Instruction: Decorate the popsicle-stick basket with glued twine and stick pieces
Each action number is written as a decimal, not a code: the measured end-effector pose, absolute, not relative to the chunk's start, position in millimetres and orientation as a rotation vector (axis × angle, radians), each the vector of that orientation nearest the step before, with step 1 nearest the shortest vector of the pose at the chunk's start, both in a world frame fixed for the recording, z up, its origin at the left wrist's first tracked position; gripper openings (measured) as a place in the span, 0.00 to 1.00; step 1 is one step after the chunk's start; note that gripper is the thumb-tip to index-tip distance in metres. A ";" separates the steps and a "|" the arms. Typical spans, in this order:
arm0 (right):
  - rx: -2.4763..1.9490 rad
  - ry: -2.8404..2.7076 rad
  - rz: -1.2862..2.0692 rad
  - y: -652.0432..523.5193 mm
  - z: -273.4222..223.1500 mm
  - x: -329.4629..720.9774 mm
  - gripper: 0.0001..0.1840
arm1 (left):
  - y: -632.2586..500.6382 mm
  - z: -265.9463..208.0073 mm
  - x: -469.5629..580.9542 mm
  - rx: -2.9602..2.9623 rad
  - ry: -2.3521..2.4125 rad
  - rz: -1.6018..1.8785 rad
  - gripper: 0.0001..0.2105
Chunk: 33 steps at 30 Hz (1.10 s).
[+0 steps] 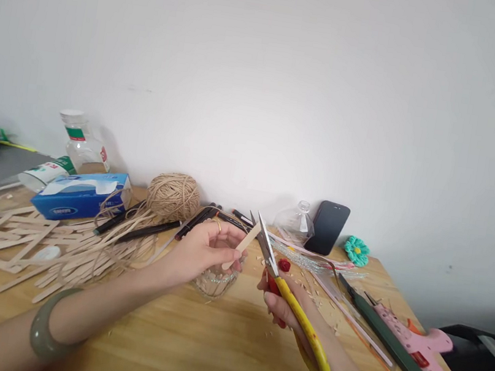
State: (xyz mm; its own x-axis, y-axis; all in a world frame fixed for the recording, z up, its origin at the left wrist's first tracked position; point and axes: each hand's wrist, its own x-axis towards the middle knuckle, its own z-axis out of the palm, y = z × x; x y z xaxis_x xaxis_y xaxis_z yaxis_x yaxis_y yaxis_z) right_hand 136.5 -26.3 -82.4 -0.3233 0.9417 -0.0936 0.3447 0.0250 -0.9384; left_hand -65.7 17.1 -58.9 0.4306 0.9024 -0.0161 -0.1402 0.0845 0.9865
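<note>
Pinching a pale wooden stick (246, 241) between thumb and fingers, the left hand (207, 249) hangs over the glass dish (214, 286), which stands on the table (222, 355). The stick lies above the dish's right side, its long axis slanting up and rightward, away from the dish, so that its free end points toward the right hand's blades. To the right of the dish, the right hand (276, 306) is curled round the handles of the yellow scissors (298, 313). These run up and leftward, their blades parted in a narrow V, and cross the stick's line steeply. The stick's upper end meets the blades near their tips; whether the wood sits between them or merely in front, I cannot tell. Of the two hands, the left is nearer the dish. Loose wooden sticks (30, 240) spread left of the dish, a ball of twine (174, 196) sits behind it to the left, and a phone (328, 228) leans behind it to the right.
</note>
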 end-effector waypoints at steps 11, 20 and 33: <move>-1.330 -1.812 1.323 -30.5 -75.4 132.6 0.28 | 16.1 -61.4 -66.1 1.269 0.828 0.864 0.08; -1.432 -1.892 1.189 -28.2 -71.2 140.7 0.30 | 17.6 -57.8 -69.6 1.327 0.844 0.818 0.13; -1.588 -1.959 1.031 -33.4 -61.5 134.5 0.25 | 18.4 -61.3 -74.0 1.445 0.891 0.711 0.10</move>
